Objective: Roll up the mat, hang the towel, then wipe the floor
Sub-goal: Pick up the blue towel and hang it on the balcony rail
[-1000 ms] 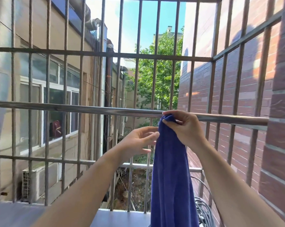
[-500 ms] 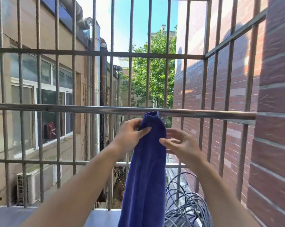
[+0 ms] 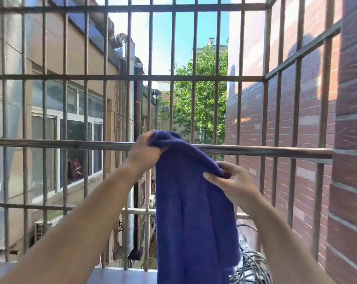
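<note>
A dark blue towel (image 3: 194,212) hangs down in front of the shiny horizontal metal rail (image 3: 265,149) of the balcony cage. My left hand (image 3: 145,150) grips the towel's top left corner and holds it at the rail, slightly above it. My right hand (image 3: 232,181) pinches the towel's top right edge, lower than the rail and nearer to me. The top edge slopes down from left to right. Whether the cloth lies over the rail I cannot tell. The towel's lower end runs out of view. No mat or floor is visible.
Rusty vertical and horizontal bars (image 3: 128,76) close the balcony in front and on the right. A red brick wall (image 3: 353,181) stands at the right. A coil of grey cable (image 3: 253,265) lies low right, behind the towel. A ledge (image 3: 120,275) runs along the bottom.
My left hand has lifted the towel's top corner up to the rail. My right hand has closed on the other edge and spread the towel wider. The view has tilted upward.
</note>
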`<state>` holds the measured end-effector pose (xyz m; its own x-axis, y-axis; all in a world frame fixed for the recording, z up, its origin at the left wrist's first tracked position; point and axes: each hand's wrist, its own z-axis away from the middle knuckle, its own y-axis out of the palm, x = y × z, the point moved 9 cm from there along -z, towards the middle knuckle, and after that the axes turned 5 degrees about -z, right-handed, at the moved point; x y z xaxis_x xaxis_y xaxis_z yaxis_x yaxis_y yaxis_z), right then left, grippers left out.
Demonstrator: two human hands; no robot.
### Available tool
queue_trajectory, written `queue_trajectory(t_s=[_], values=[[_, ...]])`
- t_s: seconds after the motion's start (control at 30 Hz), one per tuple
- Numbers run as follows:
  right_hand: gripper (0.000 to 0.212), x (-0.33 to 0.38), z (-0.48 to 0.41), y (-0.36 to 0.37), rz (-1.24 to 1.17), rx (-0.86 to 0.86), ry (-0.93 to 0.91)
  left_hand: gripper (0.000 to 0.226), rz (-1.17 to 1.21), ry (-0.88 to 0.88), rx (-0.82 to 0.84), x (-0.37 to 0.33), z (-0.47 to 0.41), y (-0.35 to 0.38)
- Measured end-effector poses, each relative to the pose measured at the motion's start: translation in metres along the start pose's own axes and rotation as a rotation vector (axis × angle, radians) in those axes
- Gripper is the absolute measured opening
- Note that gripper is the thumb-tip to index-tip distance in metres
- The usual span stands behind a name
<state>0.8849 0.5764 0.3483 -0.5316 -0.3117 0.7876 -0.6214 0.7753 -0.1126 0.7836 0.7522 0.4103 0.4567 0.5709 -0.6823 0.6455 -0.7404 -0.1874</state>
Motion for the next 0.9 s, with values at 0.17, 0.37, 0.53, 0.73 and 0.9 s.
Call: queue_trajectory(t_s=[0.17, 0.37, 0.53, 0.73, 0.9], values=[[0.015, 0.052, -0.046, -0.026, 0.096, -0.089, -0.093, 0.018, -0.009, 0.059, -0.036, -0.029, -0.031, -0.008], [0.008, 0.106, -0.127, -0.047, 0.430, -0.227, -0.280, 0.027, -0.186, -0.019, -0.034, -0.028, -0.068, -0.016], [0.021, 0.066, -0.170, -0.031, 0.785, -0.128, -0.142, 0.059, -0.436, 0.016, 0.059, -0.004, -0.077, -0.003], [0.020, 0.047, -0.159, -0.021, 0.699, 0.028, -0.053, 0.041, -0.590, 0.043, 0.306, 0.016, -0.075, 0.046], [0.024, 0.044, -0.139, -0.034, 0.653, 0.063, -0.002, 0.031, -0.581, 0.035, 0.355, 0.023, -0.074, 0.047]])
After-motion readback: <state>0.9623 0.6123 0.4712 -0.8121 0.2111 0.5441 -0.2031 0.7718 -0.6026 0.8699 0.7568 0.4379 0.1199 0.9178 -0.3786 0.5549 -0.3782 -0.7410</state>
